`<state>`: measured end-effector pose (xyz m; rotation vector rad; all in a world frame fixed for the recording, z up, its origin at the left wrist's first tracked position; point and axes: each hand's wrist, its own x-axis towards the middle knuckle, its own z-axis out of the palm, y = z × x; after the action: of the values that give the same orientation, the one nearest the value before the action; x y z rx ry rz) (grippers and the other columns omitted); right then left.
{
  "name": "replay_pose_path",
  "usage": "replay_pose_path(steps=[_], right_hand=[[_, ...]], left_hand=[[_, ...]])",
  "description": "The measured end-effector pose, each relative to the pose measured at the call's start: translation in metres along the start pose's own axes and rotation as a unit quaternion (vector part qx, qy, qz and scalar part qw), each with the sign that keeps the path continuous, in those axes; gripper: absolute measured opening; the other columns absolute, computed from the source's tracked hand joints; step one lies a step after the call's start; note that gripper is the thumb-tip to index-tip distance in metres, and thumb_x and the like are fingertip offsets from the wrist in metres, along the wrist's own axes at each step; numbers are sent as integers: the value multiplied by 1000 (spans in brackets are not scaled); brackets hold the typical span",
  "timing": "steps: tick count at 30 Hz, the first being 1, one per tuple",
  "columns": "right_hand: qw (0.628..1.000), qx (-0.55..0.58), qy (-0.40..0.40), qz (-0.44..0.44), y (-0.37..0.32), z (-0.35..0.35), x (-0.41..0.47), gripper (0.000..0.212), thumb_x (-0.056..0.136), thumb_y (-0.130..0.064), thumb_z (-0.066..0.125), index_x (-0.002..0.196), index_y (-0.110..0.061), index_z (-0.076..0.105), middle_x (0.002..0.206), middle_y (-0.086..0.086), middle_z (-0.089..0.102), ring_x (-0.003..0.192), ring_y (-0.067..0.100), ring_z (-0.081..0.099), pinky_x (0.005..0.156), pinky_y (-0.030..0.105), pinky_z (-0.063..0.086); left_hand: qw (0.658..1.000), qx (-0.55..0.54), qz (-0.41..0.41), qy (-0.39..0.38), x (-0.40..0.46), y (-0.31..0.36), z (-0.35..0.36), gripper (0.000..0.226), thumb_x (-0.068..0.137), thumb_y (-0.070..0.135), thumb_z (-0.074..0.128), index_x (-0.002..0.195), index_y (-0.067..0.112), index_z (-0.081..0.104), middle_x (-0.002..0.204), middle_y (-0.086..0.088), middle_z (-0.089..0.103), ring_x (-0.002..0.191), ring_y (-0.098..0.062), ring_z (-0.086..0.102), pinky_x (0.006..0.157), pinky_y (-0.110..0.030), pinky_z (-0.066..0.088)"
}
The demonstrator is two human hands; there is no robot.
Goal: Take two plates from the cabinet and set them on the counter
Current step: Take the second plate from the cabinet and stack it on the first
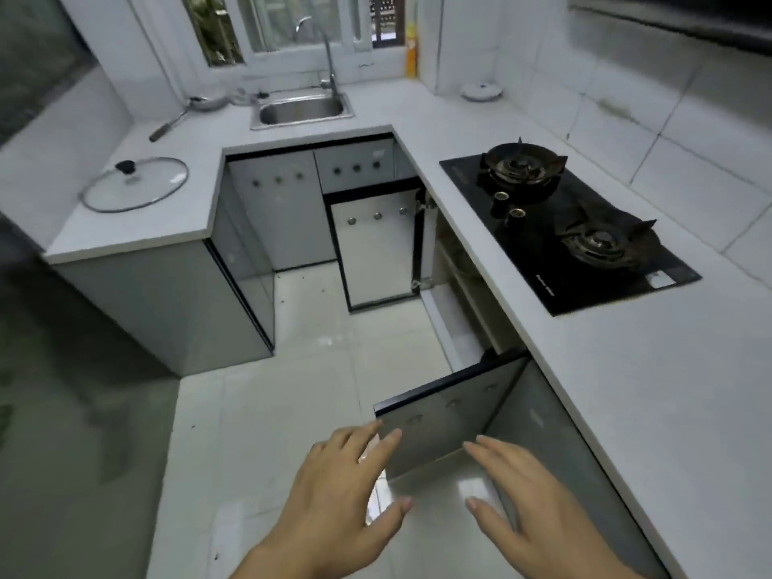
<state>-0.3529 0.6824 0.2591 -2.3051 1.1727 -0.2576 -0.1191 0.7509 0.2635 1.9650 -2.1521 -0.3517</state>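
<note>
Cabinet door (pixel 443 415) just beyond left hand (pixel 334 491).

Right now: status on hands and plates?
Left hand and right hand open, empty. Cabinet door open. No plates visible. Counter bare nearby.

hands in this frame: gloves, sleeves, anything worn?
Nothing worn that shows. Both the left hand and the right hand are bare: no gloves, rings or bands visible. The wrists and the short stretch of forearm in view at the bottom edge are uncovered too, with no sleeve cuffs or watch. Fingernails look short and unpainted. Anything further up the arms is out of frame.
</note>
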Motion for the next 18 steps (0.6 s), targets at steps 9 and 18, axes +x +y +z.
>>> replay_pose_path(steps=[9,18], right_hand=[[1000,-19,19,-13,-86,44,117,53,88,-41,57,138,-28,42,143,-18,32,133,-5,22,99,-2,8],[995,31,55,76,-115,67,207,55,89,-46,53,140,-39,34,141,-27,31,130,-12,23,101,10,24]], left_hand=[[997,-16,-61,53,-14,-159,-56,66,70,57,63,127,24,60,125,-1,65,108,-22,62,79,-37,52],[999,-26,0,19,65,-274,-87,64,76,59,57,132,27,55,129,1,61,113,-20,59,84,-36,50]])
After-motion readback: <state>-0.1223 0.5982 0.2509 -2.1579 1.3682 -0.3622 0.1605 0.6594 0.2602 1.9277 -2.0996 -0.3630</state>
